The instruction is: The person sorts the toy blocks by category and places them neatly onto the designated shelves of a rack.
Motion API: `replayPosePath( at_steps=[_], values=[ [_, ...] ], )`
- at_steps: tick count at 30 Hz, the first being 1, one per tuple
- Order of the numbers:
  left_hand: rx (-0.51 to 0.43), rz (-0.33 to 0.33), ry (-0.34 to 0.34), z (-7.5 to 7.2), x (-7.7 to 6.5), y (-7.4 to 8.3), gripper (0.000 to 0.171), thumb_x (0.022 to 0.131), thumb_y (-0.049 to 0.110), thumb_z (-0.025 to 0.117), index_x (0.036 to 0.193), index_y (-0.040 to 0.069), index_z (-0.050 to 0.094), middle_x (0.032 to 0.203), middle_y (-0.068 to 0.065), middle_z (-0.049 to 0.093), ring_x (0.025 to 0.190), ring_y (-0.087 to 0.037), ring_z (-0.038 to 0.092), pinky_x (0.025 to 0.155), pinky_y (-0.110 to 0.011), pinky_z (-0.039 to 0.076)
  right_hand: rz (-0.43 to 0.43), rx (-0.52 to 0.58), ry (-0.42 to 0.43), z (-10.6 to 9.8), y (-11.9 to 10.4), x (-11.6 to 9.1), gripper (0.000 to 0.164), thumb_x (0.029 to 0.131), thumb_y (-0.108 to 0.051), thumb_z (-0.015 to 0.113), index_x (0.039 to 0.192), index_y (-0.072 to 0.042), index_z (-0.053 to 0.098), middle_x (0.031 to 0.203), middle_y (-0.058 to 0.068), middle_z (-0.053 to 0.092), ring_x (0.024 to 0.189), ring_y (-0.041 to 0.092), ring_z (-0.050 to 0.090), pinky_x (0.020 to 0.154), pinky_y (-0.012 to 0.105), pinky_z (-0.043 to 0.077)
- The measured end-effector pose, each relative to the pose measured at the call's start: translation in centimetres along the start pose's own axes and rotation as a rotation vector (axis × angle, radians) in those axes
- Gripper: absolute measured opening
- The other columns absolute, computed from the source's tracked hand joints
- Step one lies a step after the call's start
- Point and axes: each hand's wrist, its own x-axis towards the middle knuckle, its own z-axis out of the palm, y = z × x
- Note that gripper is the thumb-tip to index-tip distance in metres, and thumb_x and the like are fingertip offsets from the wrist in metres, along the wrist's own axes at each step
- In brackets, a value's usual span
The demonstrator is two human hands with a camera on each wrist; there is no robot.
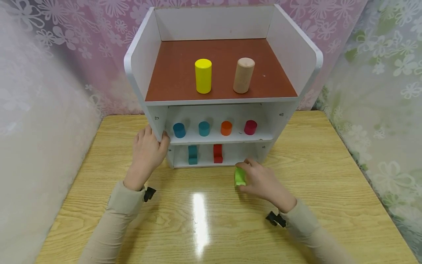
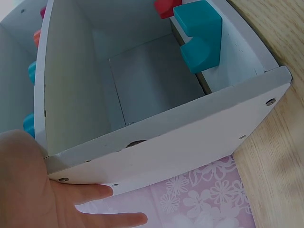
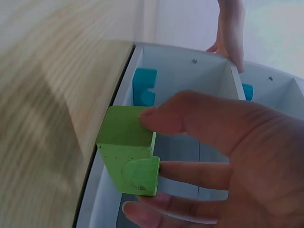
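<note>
My right hand (image 1: 263, 181) pinches a light green notched block (image 3: 126, 126) between thumb and fingers, at the front of the lowest shelf on its right side. My left hand (image 1: 146, 154) grips the left side panel of a small white shelf unit (image 2: 190, 135). Its fingers lie along the panel's outside, and the thumb reaches round the front edge. On the lowest shelf stand a teal notched block (image 1: 192, 154) and a red notched block (image 1: 218, 153), left of the green one. The right wrist view hides the red block behind the right hand and green block.
Blue (image 1: 179, 130), teal (image 1: 204, 128), orange (image 1: 226, 128) and crimson (image 1: 250, 127) short cylinders line the middle shelf. On the brown top (image 1: 221, 69) stand a yellow cylinder (image 1: 203, 76) and a plain wooden cylinder (image 1: 244, 75). The unit rests on a wooden table (image 1: 165, 227) before a flowered curtain (image 1: 82, 47).
</note>
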Motion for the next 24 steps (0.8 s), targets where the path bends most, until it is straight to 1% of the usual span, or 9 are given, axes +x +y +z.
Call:
replayPosePath(
  at_steps=[3,5,9,11,16,18,21,23,24],
  values=[
    [-0.005,0.001,0.000,0.0,0.0,0.0,0.059,0.102,0.036,0.034,0.151,0.005,0.036,0.135,-0.024,0.049,0.128,-0.050,0.039,0.108,-0.064,0.026,0.000,0.001,-0.001,-0.4,0.4,0.5,0.062,0.068,-0.015,0.079,0.127,-0.003,0.063,0.111,0.014,0.059,0.067,0.015,0.050,0.048,0.026,0.042],
    [-0.007,0.004,0.001,0.0,0.0,0.0,0.058,0.102,0.036,0.034,0.151,0.004,0.036,0.135,-0.024,0.049,0.128,-0.050,0.039,0.108,-0.064,0.026,-0.010,-0.011,0.013,-0.5,0.7,0.9,0.063,0.067,-0.015,0.079,0.127,-0.002,0.063,0.113,0.016,0.059,0.069,0.017,0.053,0.048,0.027,0.044],
    [-0.005,0.005,0.001,0.0,0.0,-0.1,0.059,0.102,0.036,0.034,0.151,0.004,0.036,0.135,-0.024,0.049,0.128,-0.050,0.039,0.108,-0.064,0.026,-0.032,-0.047,0.049,-0.6,1.2,1.7,0.062,0.068,-0.015,0.082,0.125,-0.001,0.064,0.115,0.019,0.060,0.078,0.022,0.058,0.052,0.033,0.050],
    [-0.003,0.002,-0.002,0.0,0.0,-0.1,0.059,0.102,0.037,0.033,0.151,0.005,0.035,0.135,-0.024,0.049,0.128,-0.050,0.039,0.108,-0.064,0.026,-0.028,-0.057,0.059,-0.7,1.3,2.1,0.060,0.069,-0.015,0.082,0.125,-0.001,0.064,0.115,0.020,0.060,0.081,0.024,0.059,0.054,0.036,0.051],
    [0.000,-0.002,-0.001,0.1,0.0,-0.2,0.060,0.102,0.038,0.033,0.152,0.006,0.034,0.137,-0.023,0.048,0.129,-0.049,0.039,0.108,-0.063,0.026,0.007,-0.057,0.046,-0.8,1.6,3.0,0.059,0.072,-0.015,0.078,0.127,-0.001,0.063,0.118,0.019,0.059,0.084,0.026,0.058,0.059,0.040,0.052],
    [0.001,-0.001,0.000,0.1,0.0,-0.2,0.060,0.102,0.038,0.033,0.152,0.005,0.035,0.136,-0.023,0.049,0.128,-0.049,0.039,0.108,-0.063,0.026,0.010,-0.058,0.042,-0.8,1.7,3.4,0.059,0.073,-0.014,0.077,0.128,0.000,0.062,0.119,0.019,0.060,0.087,0.027,0.058,0.064,0.042,0.053],
    [0.002,0.002,-0.002,0.0,0.0,-0.1,0.060,0.102,0.038,0.033,0.152,0.005,0.036,0.136,-0.023,0.049,0.129,-0.049,0.039,0.108,-0.063,0.026,0.003,-0.077,0.035,-0.8,1.9,4.2,0.060,0.075,-0.015,0.080,0.129,0.002,0.061,0.120,0.018,0.062,0.090,0.027,0.059,0.072,0.045,0.053],
    [0.003,0.001,-0.006,0.0,0.0,0.0,0.060,0.102,0.038,0.033,0.152,0.005,0.035,0.137,-0.023,0.048,0.130,-0.049,0.039,0.108,-0.064,0.026,0.003,-0.091,0.031,-0.8,1.9,4.7,0.062,0.075,-0.015,0.082,0.130,0.001,0.060,0.118,0.016,0.064,0.087,0.026,0.059,0.071,0.044,0.053],
    [0.003,0.001,-0.008,0.0,0.0,0.0,0.060,0.102,0.038,0.032,0.152,0.005,0.035,0.138,-0.023,0.048,0.130,-0.049,0.038,0.108,-0.064,0.026,0.008,-0.100,0.025,-0.8,2.0,5.0,0.063,0.075,-0.015,0.083,0.132,0.000,0.059,0.115,0.015,0.065,0.085,0.025,0.059,0.068,0.044,0.053]
  ],
)
